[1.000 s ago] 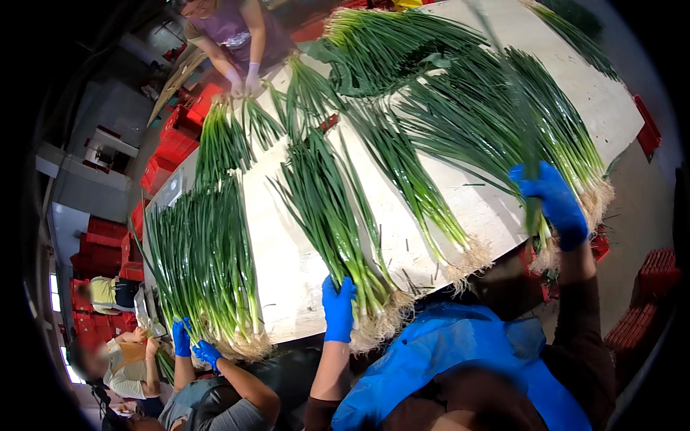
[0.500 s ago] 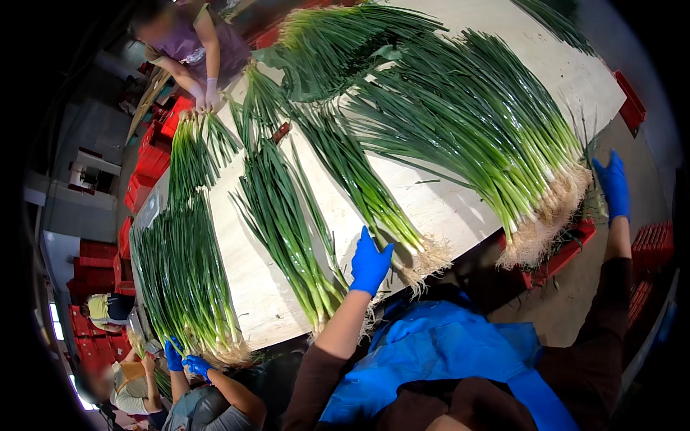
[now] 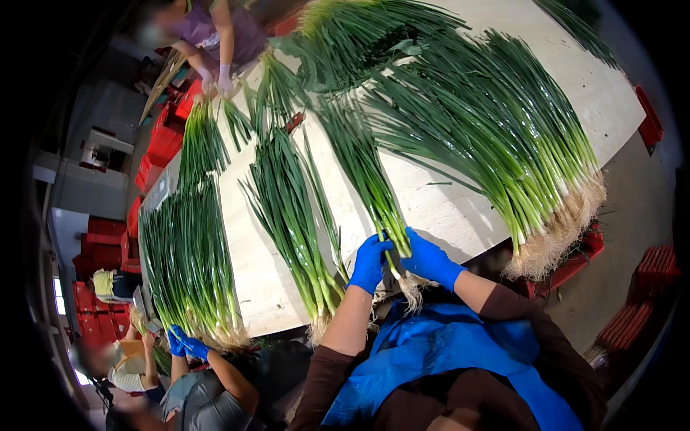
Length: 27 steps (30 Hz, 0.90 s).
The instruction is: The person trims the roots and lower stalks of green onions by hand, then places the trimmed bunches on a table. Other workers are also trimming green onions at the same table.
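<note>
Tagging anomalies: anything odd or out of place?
One small red item sits among the green onions near mid-picture, too small to identify. It looks odd against the green leaves. Nothing looks spilled.

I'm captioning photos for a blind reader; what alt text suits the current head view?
The blue-gloved left hand and right hand cup a slim green onion bunch from either side, just above its roots. Its leaves lie on a pale table between a larger pile at right and, at left, more bunches beside a co-worker's gloved hands.

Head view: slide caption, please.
Blue-gloved left hand and blue-gloved right hand touching long green spring onions on a pale wooden tabletop.
</note>
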Motion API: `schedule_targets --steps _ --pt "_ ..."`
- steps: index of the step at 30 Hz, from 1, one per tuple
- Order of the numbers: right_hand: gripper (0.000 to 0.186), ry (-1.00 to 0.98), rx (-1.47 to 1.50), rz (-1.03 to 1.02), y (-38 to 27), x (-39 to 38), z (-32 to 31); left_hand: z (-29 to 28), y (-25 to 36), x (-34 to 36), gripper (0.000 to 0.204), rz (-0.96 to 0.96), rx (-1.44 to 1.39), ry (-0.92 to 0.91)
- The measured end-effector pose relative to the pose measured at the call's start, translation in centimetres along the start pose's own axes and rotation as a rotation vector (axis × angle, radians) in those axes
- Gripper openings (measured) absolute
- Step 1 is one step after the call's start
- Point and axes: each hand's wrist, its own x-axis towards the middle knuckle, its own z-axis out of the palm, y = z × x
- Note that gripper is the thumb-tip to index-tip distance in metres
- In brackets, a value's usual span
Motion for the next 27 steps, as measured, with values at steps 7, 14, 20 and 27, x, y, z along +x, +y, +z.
schedule_targets --steps 7,14,20,27 --pt "0.051 -0.256 0.841 0.093 -0.6 0.5 -0.1 -0.3 1.8 -3.0 0.028 0.107 -0.406 -0.120" --pt "0.037 -0.322 1.110 0.188 0.3 0.5 0.6 -3.2 0.4 -3.2 0.048 0.133 -0.522 -0.122" --pt "0.031 -0.294 1.186 0.295 -1.2 -0.1 1.5 -4.2 -0.7 -2.1 0.042 0.085 -0.547 -0.206" --pt "0.030 -0.296 1.125 0.279 -3.4 -1.6 -0.3 -5.0 1.1 -3.3 0.033 0.070 -0.407 -0.153"
